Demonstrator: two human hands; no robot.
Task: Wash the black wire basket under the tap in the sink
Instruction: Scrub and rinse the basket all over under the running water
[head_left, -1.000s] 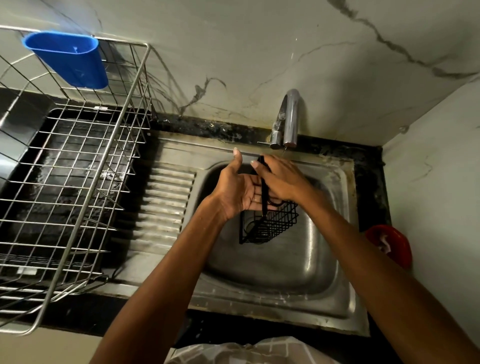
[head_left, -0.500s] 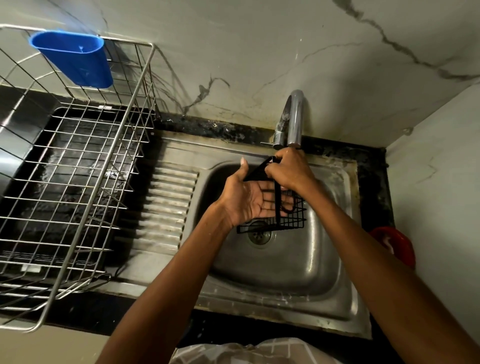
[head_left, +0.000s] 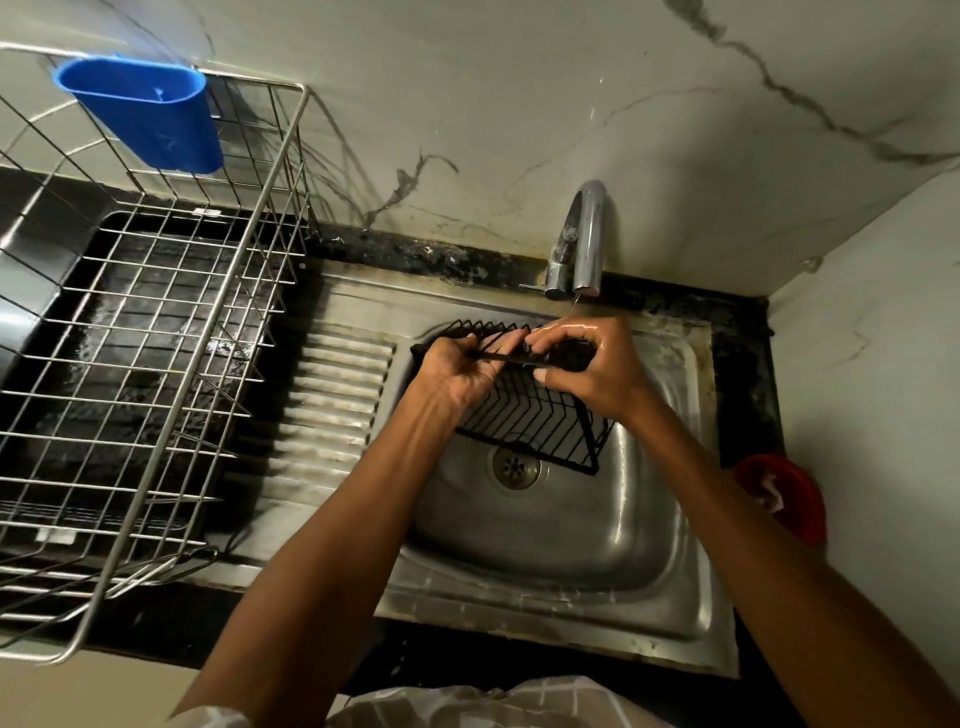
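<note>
The black wire basket (head_left: 540, 421) hangs over the steel sink (head_left: 561, 545), just below the chrome tap (head_left: 582, 244). It is turned so its open grid faces me, above the drain (head_left: 516, 467). My left hand (head_left: 462, 371) grips its near rim on the left side. My right hand (head_left: 587, 366) is closed on the rim at the right, wet and shiny, right under the spout. A thin trickle of water leaves the spout. My hands hide part of the basket's rim.
A large steel wire dish rack (head_left: 150, 332) stands on the left counter with a blue plastic holder (head_left: 150, 117) hooked on its back edge. The ribbed drainboard (head_left: 332, 410) lies between rack and bowl. A red object (head_left: 784, 493) sits at the right wall.
The basket has been turned from hanging edge-on to lying broad and tilted under the tap. Both hands shifted along its rim, the left from an open palm to a grip.
</note>
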